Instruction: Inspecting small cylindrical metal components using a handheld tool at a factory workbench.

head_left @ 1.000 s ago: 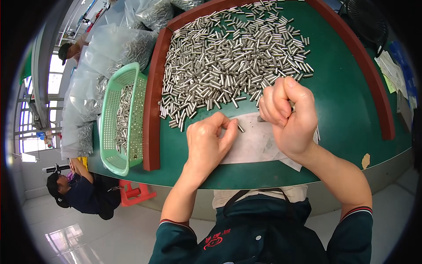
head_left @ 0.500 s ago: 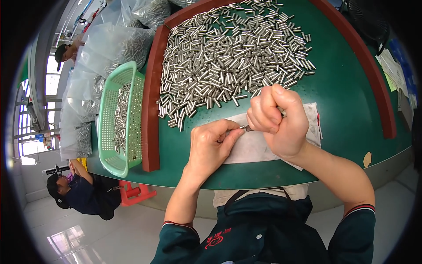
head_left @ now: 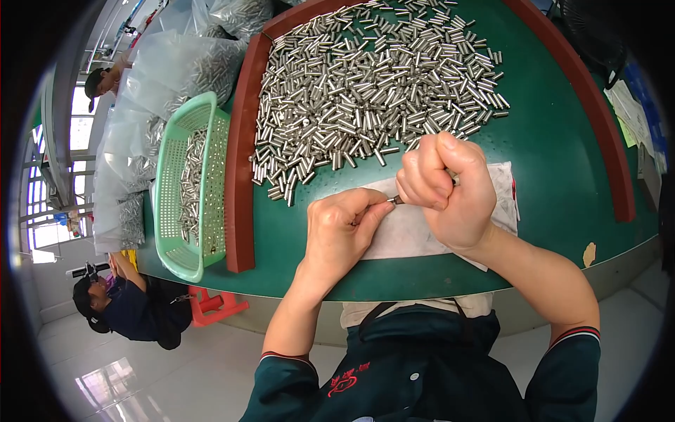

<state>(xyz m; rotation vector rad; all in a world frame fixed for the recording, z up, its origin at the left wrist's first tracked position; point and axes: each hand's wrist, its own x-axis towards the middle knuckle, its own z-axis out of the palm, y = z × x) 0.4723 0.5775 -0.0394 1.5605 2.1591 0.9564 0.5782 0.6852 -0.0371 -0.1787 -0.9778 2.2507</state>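
Two people are visible at the far left: one seated low beside the table [head_left: 562, 204], near a red stool [head_left: 214, 307], and one at the upper left by clear bags [head_left: 176, 70] filled with metal pins.

Right of the bags, a green basket [head_left: 184, 259] rests on the table edge. It contains more pins and lies against a red-brown rail [head_left: 240, 176] that borders the green tabletop.

Right of the rail, a large heap of short metal pins [head_left: 373, 84] covers the upper middle of the table. The heap's lower edge reaches near the hands.

Below the heap, a white cloth [head_left: 415, 232] lies flat on the tabletop, under both hands.

The left hand [head_left: 341, 232] rests on the cloth's left part. Its fingers are curled in, with thumb and forefinger pinched together at the left end of one pin [head_left: 397, 200]. The pin lies roughly level between the two hands, just above the cloth.

The right hand [head_left: 446, 186] is closed into a fist around the right end of the same pin. A short metal tip shows at the far side of the fist; whether it belongs to this pin or to another one cannot be determined. Both hands touch at the pin.

At the far right, papers [head_left: 633, 112] lie beyond a second rail [head_left: 598, 119].
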